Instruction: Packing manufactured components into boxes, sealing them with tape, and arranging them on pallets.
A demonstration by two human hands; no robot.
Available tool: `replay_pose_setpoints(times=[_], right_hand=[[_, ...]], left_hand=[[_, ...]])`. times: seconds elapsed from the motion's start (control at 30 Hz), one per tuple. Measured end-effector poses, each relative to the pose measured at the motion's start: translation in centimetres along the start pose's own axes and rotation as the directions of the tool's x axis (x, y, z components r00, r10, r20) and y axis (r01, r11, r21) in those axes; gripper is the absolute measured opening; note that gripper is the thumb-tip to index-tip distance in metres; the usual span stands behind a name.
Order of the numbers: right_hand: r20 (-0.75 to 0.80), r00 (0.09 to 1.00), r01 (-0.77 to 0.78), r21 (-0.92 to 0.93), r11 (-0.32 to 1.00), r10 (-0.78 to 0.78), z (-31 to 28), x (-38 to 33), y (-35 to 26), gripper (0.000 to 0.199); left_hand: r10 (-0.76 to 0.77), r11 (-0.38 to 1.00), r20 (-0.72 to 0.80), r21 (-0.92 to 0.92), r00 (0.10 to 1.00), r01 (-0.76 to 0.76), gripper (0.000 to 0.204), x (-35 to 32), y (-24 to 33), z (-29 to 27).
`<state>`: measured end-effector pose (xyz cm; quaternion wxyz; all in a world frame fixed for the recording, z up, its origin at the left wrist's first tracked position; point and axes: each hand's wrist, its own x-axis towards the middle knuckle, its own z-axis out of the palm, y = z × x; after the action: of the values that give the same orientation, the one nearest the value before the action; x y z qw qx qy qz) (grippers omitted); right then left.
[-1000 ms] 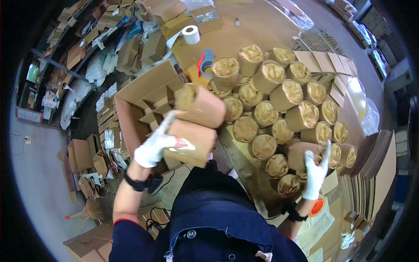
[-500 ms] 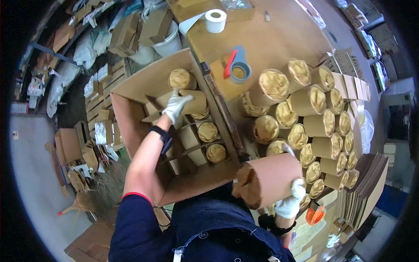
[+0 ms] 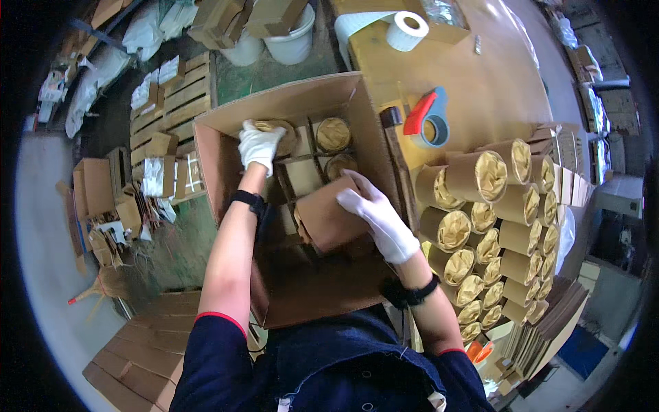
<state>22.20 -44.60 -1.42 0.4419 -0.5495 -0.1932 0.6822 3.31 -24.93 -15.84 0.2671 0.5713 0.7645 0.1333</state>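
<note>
In front of me stands an open cardboard box [image 3: 288, 312] with cardboard dividers inside. My left hand [image 3: 259, 145], in a white glove, is closed on a paper-stuffed cardboard cylinder [image 3: 283, 139] in the box's far left part. My gloved right hand [image 3: 377, 214] grips another cardboard cylinder [image 3: 331, 218], tilted over the middle compartments, with crumpled brown paper at its lower left end. A similar cylinder [image 3: 333, 134] sits upright in the far right compartment, and one more [image 3: 341, 165] is partly hidden beyond my right fingers.
On the table [image 3: 480, 82] right of the box lie several stacked paper-stuffed cylinders [image 3: 491, 176], a tape dispenser [image 3: 430, 120] and a roll of white labels [image 3: 407, 31]. Flat cardboard sheets [image 3: 552, 319] are stacked at the near right. Beyond the box are white buckets [image 3: 292, 44] and a wooden pallet [image 3: 185, 89].
My right hand has brought its cylinder from beside the box to over its compartments. The cylinder by my left hand has gone from tilted to standing in the far left. My view has shifted.
</note>
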Motion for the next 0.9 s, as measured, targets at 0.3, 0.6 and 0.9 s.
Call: replay_pose_setpoints(times=[0.3,0.6,0.9], right_hand=[[-0.210,0.939,-0.052,-0.870,0.491,-0.273,4.4,14.1,7.6,0.070],[0.229,0.955,0.274,-0.927,0.258,-0.190,4.3,9.6,9.8,0.032],[0.168,0.655,0.588,-0.726,0.357,-0.737,-2.1,-9.1,4.7,0.032]], left_hand=[[0.102,0.964,0.076,-0.253,0.992,-0.080,0.047,2.3,-0.4,-2.9],[0.644,0.658,0.231,-0.654,0.729,-0.374,0.032,-10.8,12.0,-13.2],[0.950,0.179,0.311,-0.589,-0.016,-0.788,0.053,-30.7,22.6,-16.0]])
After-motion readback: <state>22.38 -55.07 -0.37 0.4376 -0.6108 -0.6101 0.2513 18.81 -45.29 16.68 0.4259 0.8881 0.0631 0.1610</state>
